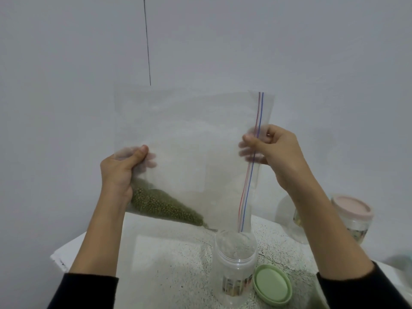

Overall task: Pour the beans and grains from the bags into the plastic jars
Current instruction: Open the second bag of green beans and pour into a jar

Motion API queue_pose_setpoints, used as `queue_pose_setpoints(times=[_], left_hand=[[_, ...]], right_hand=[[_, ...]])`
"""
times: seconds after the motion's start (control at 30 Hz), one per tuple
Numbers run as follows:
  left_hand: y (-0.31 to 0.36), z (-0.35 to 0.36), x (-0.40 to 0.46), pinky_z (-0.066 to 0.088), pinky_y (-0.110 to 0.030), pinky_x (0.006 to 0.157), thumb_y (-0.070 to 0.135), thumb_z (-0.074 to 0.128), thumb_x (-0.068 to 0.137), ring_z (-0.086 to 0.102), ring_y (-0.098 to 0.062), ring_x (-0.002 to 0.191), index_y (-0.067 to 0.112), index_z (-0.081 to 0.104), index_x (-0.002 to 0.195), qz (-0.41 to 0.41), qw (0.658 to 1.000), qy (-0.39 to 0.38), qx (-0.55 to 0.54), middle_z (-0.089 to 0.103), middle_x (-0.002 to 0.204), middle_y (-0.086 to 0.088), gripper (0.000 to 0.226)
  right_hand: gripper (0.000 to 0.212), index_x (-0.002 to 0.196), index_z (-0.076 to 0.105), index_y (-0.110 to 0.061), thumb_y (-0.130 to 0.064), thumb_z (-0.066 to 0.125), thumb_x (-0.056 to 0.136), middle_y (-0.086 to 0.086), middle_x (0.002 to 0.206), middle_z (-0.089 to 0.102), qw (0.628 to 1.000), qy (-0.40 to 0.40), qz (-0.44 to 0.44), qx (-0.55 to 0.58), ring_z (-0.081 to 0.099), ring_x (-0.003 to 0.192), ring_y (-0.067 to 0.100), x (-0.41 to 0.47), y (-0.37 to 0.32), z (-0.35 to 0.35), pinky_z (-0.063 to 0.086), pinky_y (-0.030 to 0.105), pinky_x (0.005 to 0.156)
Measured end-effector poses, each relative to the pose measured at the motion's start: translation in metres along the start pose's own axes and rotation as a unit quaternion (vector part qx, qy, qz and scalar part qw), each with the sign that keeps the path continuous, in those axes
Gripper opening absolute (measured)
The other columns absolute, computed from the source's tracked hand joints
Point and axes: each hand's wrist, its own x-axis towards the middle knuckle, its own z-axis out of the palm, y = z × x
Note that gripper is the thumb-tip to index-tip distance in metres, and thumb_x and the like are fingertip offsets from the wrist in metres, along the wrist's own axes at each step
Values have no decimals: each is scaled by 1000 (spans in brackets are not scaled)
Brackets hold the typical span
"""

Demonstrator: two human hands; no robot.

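Clearly light, limp, slippery: bag (189, 152) held tipped above open jar (235, 253) near counter's (167, 264) front edge, beans (165, 205) heaped low. Left hand (120, 172) pinching bottom corner, right hand (272, 150) pinching zip edge; best gripped there, film sags elsewhere.

Both arms raised forward, black sleeves at forearms. Left hand (119, 172) grips the zip bag's (189, 152) lower-left edge, thumb on the near face, fingers behind the plastic. Right hand (275, 152) higher, pinches the bag's zipper edge, thumb and fingers curled on the strip, wrist bent inward.
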Motion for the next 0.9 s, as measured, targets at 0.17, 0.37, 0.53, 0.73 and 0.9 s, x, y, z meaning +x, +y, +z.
queue_pose_setpoints(times=[0.17, 0.37, 0.53, 0.73, 0.9], left_hand=[[1, 1, -1, 49, -14, 48, 10, 70, 78, 64, -9, 46, 13, 73, 56, -9, 1000, -3, 1, 70, 57, 0, 23], [7, 1, -2, 50, -16, 47, 17, 72, 69, 64, -9, 45, 14, 73, 54, -11, 1000, -19, 20, 69, 57, -1, 15], [5, 1, -2, 50, -16, 52, 12, 71, 75, 64, -10, 45, 11, 73, 56, -6, 999, -10, 38, 69, 55, -1, 19], [6, 4, -4, 51, -15, 50, 8, 71, 77, 64, -11, 44, 8, 70, 62, -1, 999, 2, 44, 68, 54, -1, 15], [13, 4, -7, 50, -15, 50, 15, 72, 70, 64, -10, 44, 15, 73, 53, 3, 998, -14, 56, 68, 54, -1, 17]], right_hand=[[16, 83, 66, 5, -11, 67, 86, 8, 67, 71, 999, -17, 23, -19, 68, 59, 16, -3, 8, -3, 57, 25, 59], [10, 78, 69, -1, -6, 66, 86, 7, 62, 71, 1000, 4, 15, -3, 68, 54, 16, -8, 9, -6, 54, 21, 53], [11, 78, 68, -3, -4, 63, 88, 5, 61, 71, 1000, 3, 17, -8, 68, 56, 16, -11, 14, -5, 57, 26, 60], [9, 78, 68, -4, -3, 64, 86, 6, 62, 71, 1000, 16, 16, 15, 69, 56, 17, -15, 18, -6, 57, 26, 60], [5, 79, 68, 0, -4, 68, 82, 10, 64, 71, 999, 13, 27, 42, 69, 57, 20, -19, 21, -11, 59, 28, 63]])
